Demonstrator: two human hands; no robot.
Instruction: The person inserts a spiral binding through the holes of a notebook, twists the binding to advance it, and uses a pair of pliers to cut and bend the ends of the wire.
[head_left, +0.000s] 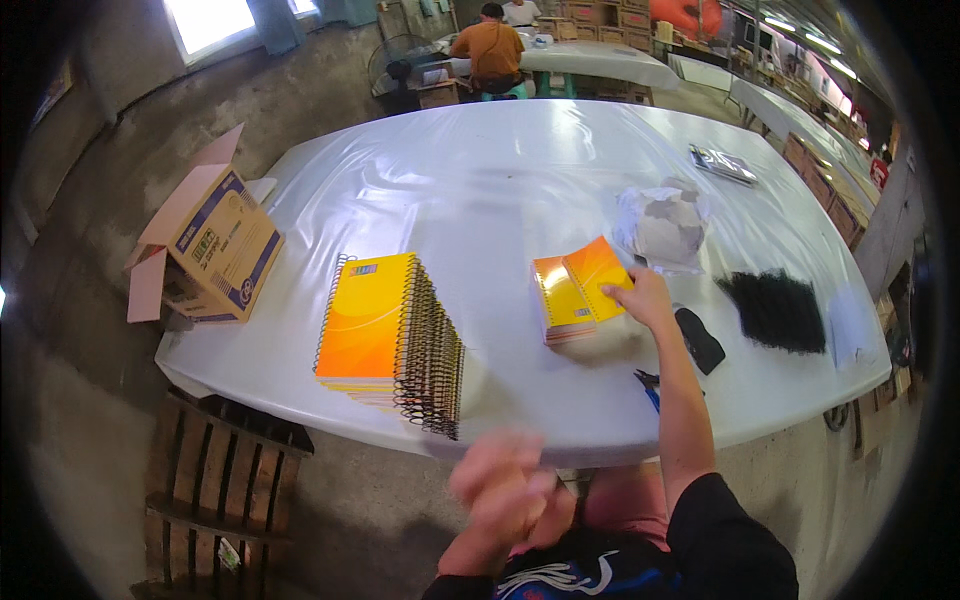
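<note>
Blurred before the worktop's [480,205] near edge, the left grip [505,488] cannot be read as wide or narrow. The right grip [647,298] pinches the right side of an orange spiral notebook [592,272], askew over a small notebook stack [556,292]. Bare, wrinkled white sheeting [500,290] separates that from a taller wire-bound notebook stack [370,305] leftward. Beyond, a person [488,52] sits.
</note>
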